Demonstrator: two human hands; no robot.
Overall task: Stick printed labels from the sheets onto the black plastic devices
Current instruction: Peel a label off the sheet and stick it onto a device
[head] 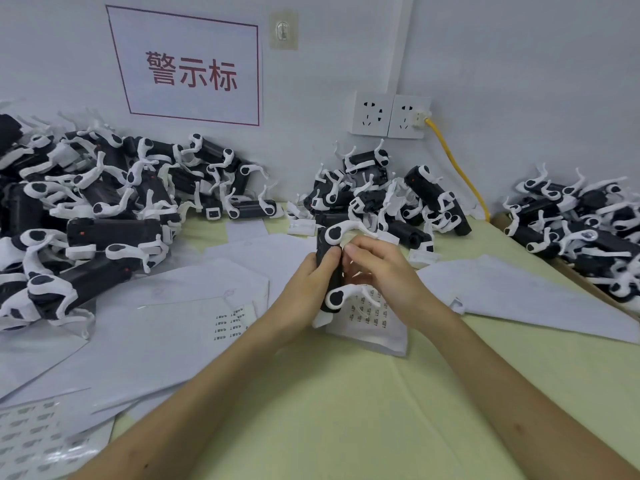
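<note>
A black plastic device (pixel 329 268) with white curved arms stands upright above the middle of the table. My left hand (pixel 310 282) grips its left side, thumb on the black body. The fingertips of my right hand (pixel 379 271) are curled onto the device's right side; a label under them is too small to make out. Beneath my hands lies a label sheet (pixel 372 318) with several printed labels. Another partly used label sheet (pixel 228 322) lies to the left.
Big piles of the same black-and-white devices lie at the left (pixel 86 216), back middle (pixel 384 199) and right (pixel 585 226). Several empty white backing sheets (pixel 526 299) cover the yellow-green table (pixel 346 410). A yellow cable (pixel 457 171) hangs from a wall socket (pixel 408 116).
</note>
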